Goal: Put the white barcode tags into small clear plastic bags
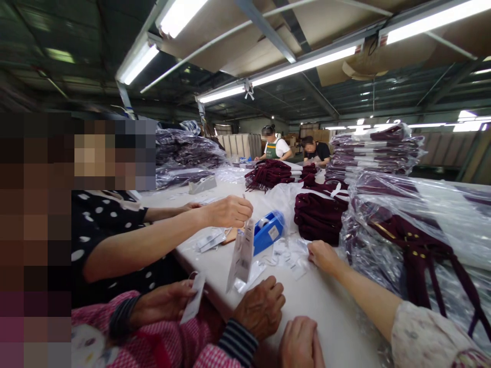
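Note:
My right hand (pixel 326 256) reaches in from the right over the white table, its fingers curled and pressed together at the small clear bags and white slips (pixel 294 259). What it pinches, if anything, is hidden. At the bottom edge of the picture my left hand (pixel 299 343) rests closed by the table's edge; its palm side cannot be seen. Left of the slips stands a blue tape dispenser (pixel 268 232). Folded dark red garments (pixel 317 217) lie just beyond my right hand. Both hands are bare.
A co-worker's hand (pixel 230 210) in front holds hanging tags (pixel 241 255). Another co-worker's hands (pixel 263 306) in striped cuffs are close to my left hand, one with a tag (pixel 194 297). Bagged garments (pixel 414 230) pile up at right. Two people work farther back.

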Demonstrator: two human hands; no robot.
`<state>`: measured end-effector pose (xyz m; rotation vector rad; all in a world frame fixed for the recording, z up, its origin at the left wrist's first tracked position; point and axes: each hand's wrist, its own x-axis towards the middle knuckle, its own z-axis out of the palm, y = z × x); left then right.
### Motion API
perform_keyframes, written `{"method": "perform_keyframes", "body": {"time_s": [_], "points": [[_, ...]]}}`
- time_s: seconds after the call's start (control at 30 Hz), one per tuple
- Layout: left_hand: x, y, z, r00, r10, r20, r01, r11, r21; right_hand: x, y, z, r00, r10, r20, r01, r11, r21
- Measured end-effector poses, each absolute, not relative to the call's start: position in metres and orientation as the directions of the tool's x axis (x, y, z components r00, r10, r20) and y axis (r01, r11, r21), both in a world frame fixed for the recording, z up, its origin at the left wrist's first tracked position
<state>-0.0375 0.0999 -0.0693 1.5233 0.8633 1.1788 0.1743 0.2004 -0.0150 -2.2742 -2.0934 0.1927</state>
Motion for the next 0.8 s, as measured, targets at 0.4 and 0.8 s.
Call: {"method": "perform_keyframes", "body": {"time_s": [0.4,0.8], "points": [[0.009,0.089,-0.025,0.222,0.94,-0.258,-0.416,0.331,0.847,0.175,0.159,0.045,0.03,0.999,-0.03,0.987,-0.034,-0.158],[0.017,0.06,-0.046,0.283,0.902,-0.327,-0.718,0.425,0.551,0.153,0.085,0.058,-0.429,0.901,-0.06,0.748,0.317,-0.583]]}}
